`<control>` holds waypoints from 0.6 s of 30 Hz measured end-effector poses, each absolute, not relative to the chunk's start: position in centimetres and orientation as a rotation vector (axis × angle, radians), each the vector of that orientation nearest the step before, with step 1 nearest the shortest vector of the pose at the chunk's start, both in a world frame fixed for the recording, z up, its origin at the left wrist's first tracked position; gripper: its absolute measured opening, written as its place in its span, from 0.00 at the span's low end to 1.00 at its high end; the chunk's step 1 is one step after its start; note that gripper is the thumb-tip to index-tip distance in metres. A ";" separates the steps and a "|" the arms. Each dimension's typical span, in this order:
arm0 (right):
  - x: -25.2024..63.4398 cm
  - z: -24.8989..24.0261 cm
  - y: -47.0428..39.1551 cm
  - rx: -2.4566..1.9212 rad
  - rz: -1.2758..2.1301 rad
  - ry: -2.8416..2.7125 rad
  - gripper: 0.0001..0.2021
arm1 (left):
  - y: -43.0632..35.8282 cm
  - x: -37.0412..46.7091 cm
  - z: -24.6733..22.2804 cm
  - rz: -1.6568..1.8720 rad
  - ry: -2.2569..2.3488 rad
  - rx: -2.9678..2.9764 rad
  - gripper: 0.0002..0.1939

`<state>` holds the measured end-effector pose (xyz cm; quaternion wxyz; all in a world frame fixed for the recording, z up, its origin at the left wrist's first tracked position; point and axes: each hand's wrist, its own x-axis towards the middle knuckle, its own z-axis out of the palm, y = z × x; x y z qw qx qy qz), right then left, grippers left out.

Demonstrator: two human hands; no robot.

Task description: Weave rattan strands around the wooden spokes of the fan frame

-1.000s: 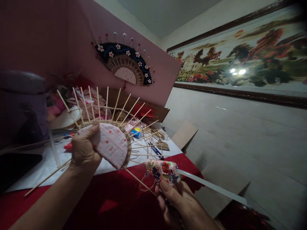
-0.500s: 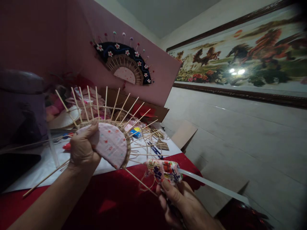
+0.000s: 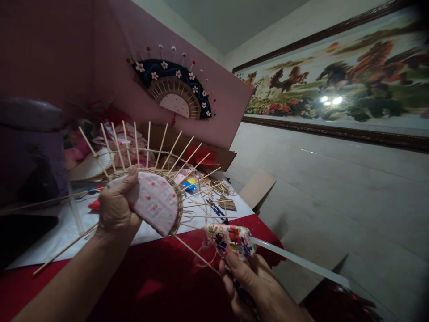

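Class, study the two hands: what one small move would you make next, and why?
Probably ease the glue gun's nozzle onto the nearest lower stick, where twine could be fixed. The right hand already holds it with the nozzle close to that stick, while the left hand grips the fan's cloth-covered base.

In front of you, the half-round cloth (image 3: pixel 156 201) is pale pink with small red and bluish motifs, its woven edge (image 3: pixel 180 205) tan, its sticks (image 3: pixel 148 145) pale straw. On your right, the glue gun (image 3: pixel 229 239) shows red, purple and green florals on white. Your near tablecloth (image 3: pixel 157 273) is deep red. On the far pink board (image 3: pixel 228 103), the navy fan (image 3: pixel 183 79) bears red-centred white flowers and wavy blue lines.
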<state>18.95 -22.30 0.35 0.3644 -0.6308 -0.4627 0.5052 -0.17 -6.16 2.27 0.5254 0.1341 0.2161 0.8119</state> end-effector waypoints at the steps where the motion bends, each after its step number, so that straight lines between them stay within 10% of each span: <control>1: 19.0 0.3 -22.3 -1.635 1.292 -1.196 0.26 | -6.1 -0.2 2.2 1.938 0.519 0.335 0.03; 18: 18.9 0.4 -22.4 -1.582 1.321 -1.104 0.28 | -6.1 -0.3 2.0 1.891 0.542 0.326 0.03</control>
